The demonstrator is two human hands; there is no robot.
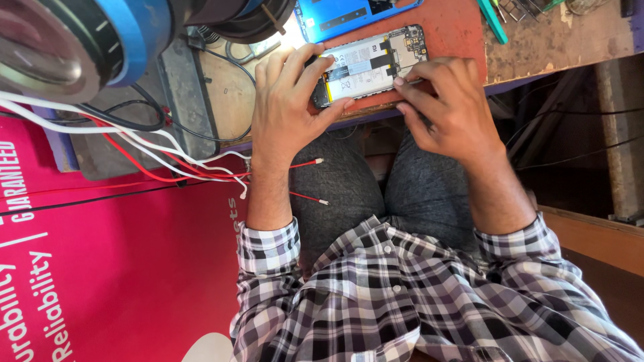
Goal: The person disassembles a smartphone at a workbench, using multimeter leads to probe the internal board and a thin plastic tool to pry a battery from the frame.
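An opened phone [371, 64] with its back cover off lies on a red mat [451, 30] at the near edge of the workbench, showing a white battery and a circuit board. My left hand [288, 100] grips the phone's left end, fingers wrapped over it. My right hand [446, 104] pinches a thin tool [417, 82] against the phone's lower right edge; most of the tool is hidden under my fingers.
A blue phone cover [335, 15] lies beyond the phone. A teal tool [493, 21] and small metal parts rest at the back right. Red, white and black wires [168, 161] trail over the left. A large magnifier lamp [60, 40] hangs at top left. A pink board [121, 268] stands below.
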